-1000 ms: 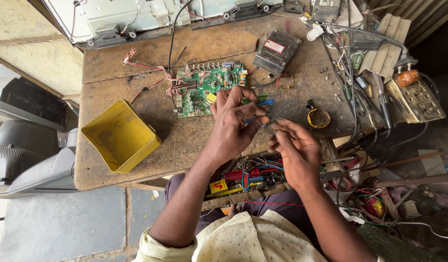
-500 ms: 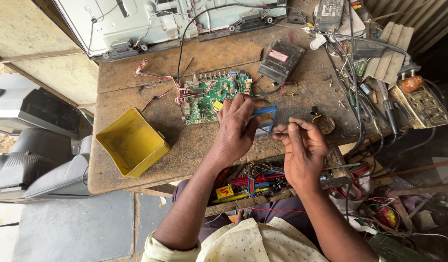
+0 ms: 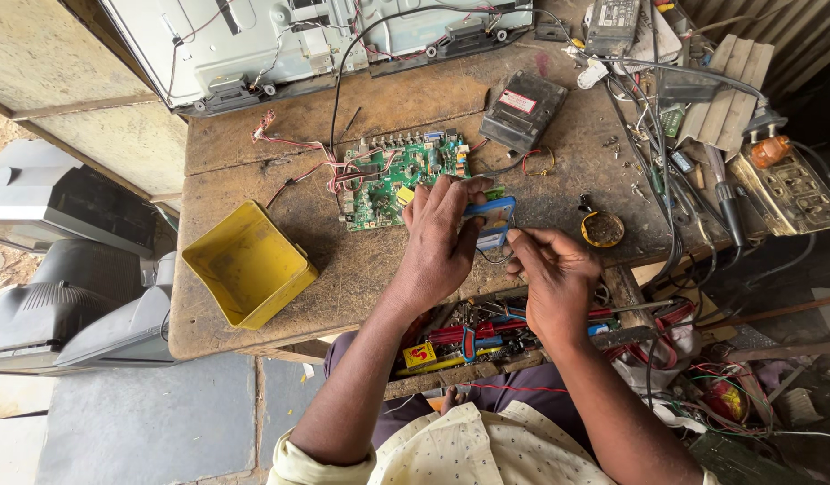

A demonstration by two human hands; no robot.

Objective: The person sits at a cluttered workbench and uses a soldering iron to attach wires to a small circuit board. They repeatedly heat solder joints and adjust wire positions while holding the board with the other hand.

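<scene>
While parked over worn wooden desk (image 3: 253, 162) w/ gutted grey TV chassis (image 3: 253, 45) at rear, green circuit board (image 3: 388, 175) mid-desk, yellow bin (image 3: 249, 265) to left. Left hand (image 3: 442, 242) grip pinching small blue spool (image 3: 493, 220) just above desk edge, right hand (image 3: 554, 274) fingertips pressed together, prob. on thin wire off it. Looks like wire-feed step; next calls for steady pull w/o kinks.

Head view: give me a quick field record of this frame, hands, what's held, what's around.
left hand: holds a small blue rectangular card-like part by its left edge, above the bench
right hand: fingertips pinched just beside the part's lower right corner; what they pinch is too small to tell
green circuit board: flat on the worn wooden bench, partly behind the left hand, red and white wires leading off left
yellow square plastic tray: near the bench's front left edge
round tin: right of the hands
open drawer of tools: below the hands
</scene>
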